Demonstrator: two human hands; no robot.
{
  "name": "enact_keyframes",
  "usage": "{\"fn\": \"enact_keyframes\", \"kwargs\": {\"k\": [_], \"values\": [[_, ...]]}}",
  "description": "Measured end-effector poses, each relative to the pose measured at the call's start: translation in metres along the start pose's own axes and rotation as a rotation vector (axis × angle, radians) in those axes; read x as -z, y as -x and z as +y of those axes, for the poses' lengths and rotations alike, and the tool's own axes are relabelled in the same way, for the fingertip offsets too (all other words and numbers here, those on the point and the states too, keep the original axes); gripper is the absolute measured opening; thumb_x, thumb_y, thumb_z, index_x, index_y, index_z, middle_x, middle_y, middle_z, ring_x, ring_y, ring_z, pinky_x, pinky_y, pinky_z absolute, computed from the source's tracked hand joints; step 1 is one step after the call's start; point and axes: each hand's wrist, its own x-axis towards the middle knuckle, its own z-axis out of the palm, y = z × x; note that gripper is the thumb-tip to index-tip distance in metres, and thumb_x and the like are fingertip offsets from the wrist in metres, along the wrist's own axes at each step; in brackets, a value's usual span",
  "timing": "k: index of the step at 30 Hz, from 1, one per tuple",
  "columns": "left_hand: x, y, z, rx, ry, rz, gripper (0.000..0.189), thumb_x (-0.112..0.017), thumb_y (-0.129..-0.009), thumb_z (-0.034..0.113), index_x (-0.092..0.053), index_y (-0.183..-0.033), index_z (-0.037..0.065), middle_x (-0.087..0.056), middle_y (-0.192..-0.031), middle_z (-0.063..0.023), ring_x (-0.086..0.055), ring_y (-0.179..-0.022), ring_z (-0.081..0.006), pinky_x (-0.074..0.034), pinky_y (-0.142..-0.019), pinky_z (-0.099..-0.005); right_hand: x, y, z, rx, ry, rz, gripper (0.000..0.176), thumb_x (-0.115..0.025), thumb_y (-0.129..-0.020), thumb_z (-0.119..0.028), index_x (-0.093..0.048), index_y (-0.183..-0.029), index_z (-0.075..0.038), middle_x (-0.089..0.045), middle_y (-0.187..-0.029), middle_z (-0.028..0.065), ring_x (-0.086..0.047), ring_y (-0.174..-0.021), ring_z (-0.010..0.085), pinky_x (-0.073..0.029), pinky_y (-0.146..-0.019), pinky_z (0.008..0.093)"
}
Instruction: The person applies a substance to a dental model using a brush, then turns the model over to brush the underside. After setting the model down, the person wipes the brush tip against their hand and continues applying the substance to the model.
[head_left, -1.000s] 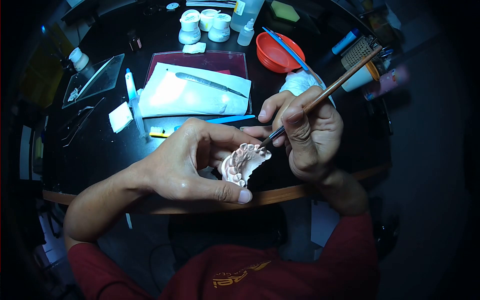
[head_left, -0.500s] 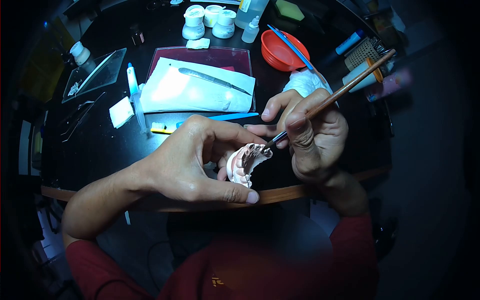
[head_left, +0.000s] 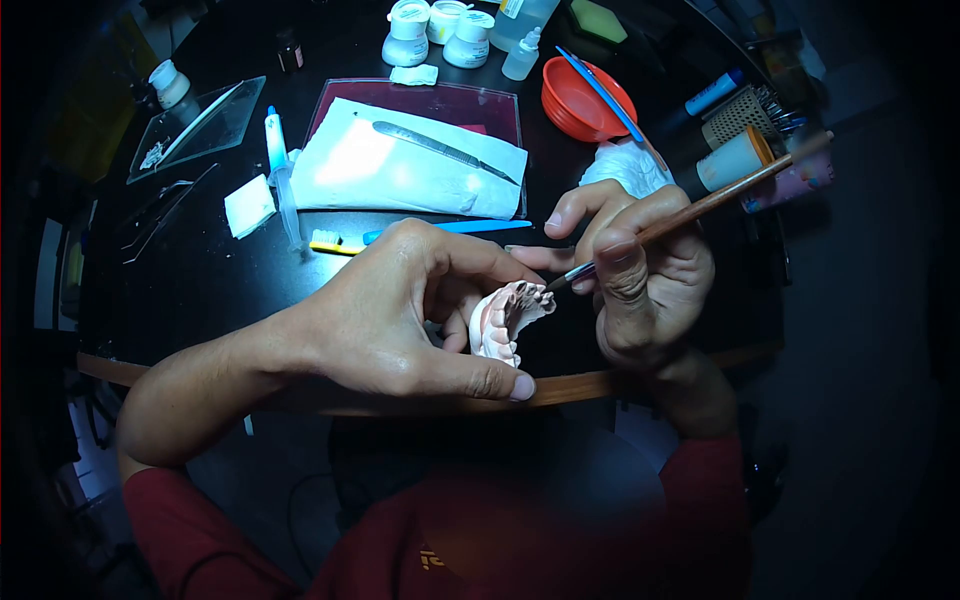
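a glass slab [head_left: 200, 125] lies near the tabletop's far left corner, with a syringe [head_left: 280, 170] just right of it. at the near edge the left hand [head_left: 400, 320] is clamped on a pink dental model [head_left: 505, 318] — thumb beneath, fingers curled behind. a red bowl [head_left: 585, 100] sits toward the far edge. the right hand [head_left: 645, 270] pinches a wooden brush [head_left: 700, 208] — its tip touching the model's front teeth.

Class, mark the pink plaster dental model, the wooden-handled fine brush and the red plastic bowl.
pink plaster dental model [head_left: 503, 320]: head view, tooth arch.
wooden-handled fine brush [head_left: 722, 195]: head view, bare handle.
red plastic bowl [head_left: 572, 100]: head view, inner wall.
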Motion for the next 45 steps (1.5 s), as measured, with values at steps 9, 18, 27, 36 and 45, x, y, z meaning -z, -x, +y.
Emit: {"fn": "enact_keyframes", "kwargs": {"k": [9,18,27,36,45], "values": [[0.000,0.000,-0.005,-0.052,-0.003,0.017,0.072,-0.096,-0.076,0.009,-0.061,-0.135,-0.012,-0.072,-0.124,-0.0179,-0.069,-0.110,-0.0171,-0.055,-0.095,-0.0316,0.001,0.001,-0.002,-0.052,0.009,0.025,0.021,-0.067,-0.105,-0.016,-0.055,-0.109,0.001,-0.064,-0.106,0.0154,-0.068,-0.090,0.0108,-0.068,-0.084,0.0314],[0.002,-0.001,-0.005,-0.091,0.000,-0.009,0.073,-0.097,-0.075,0.008,-0.061,-0.135,-0.012,-0.067,-0.136,-0.0217,-0.068,-0.115,-0.0185,-0.055,-0.100,-0.0331,0.001,-0.001,-0.001,-0.009,0.012,0.016,0.022,-0.068,-0.105,-0.017,-0.055,-0.108,0.001,-0.064,-0.102,0.0140,-0.068,-0.094,0.0125,-0.069,-0.080,0.0327],[-0.004,-0.004,-0.010,-0.245,0.133,0.049,0.067,-0.094,-0.078,0.007,-0.060,-0.134,-0.007,-0.070,-0.120,-0.0132,-0.071,-0.103,-0.0122,-0.059,-0.087,-0.0263,0.009,0.001,-0.010,0.107,0.170,0.009,0.020,-0.067,-0.104,-0.012,-0.054,-0.114,0.001,-0.064,-0.101,0.0110,-0.066,-0.109,0.0258,-0.065,-0.090,0.0402],[-0.005,-0.005,-0.014,-0.371,-0.108,0.350,0.068,-0.100,-0.071,0.013,-0.060,-0.125,-0.003,-0.069,-0.115,-0.0118,-0.075,-0.098,-0.0150,-0.065,-0.084,-0.0280,0.003,0.005,-0.011,0.214,0.366,-0.021,0.023,-0.072,-0.083,0.009,-0.061,-0.101,-0.001,-0.068,-0.091,0.0126,-0.069,-0.101,0.0316,-0.064,-0.088,0.0405],[-0.005,-0.008,-0.020,-0.437,-0.236,0.396,0.067,-0.100,-0.070,0.013,-0.060,-0.122,-0.004,-0.071,-0.109,-0.0123,-0.077,-0.093,-0.0170,-0.066,-0.077,-0.0289,0.008,0.000,-0.020,0.198,0.492,-0.222,0.029,-0.065,-0.080,0.014,-0.059,-0.102,-0.002,-0.063,-0.087,0.0122,-0.060,-0.112,0.0322,-0.066,-0.096,0.0505]]}}
